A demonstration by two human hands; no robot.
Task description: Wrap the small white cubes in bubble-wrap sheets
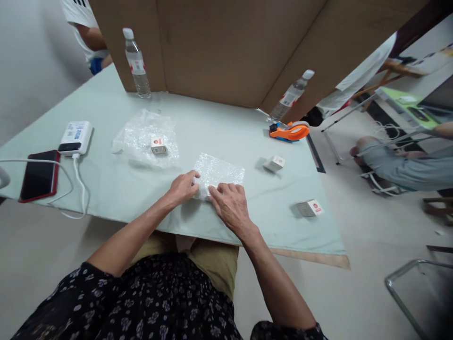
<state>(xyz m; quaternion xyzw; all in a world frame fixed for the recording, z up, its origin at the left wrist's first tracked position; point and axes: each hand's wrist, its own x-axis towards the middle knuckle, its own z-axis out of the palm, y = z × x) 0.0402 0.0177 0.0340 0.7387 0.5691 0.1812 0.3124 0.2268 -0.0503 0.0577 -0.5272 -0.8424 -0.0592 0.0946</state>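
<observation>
A small sheet of bubble wrap (221, 169) lies near the table's front edge, its near part folded up between my hands. My left hand (183, 188) pinches the left end of the fold with thumb and fingers. From the right, my right hand (230, 202) presses on the near edge, its fingers bent and the thumb pointing toward the fold. Whether something sits inside the fold, I cannot tell. Behind to the left, a small white box (157, 145) rests on a larger, crumpled piece of bubble wrap (130, 134).
Two more small boxes, one box (276, 163) and another box (310, 208), stand on the right. An orange tape dispenser (290, 131) and two water bottles (138, 68) are near a cardboard panel (219, 52). A phone (39, 175) and cabled power bank (76, 137) lie left. People sit beyond.
</observation>
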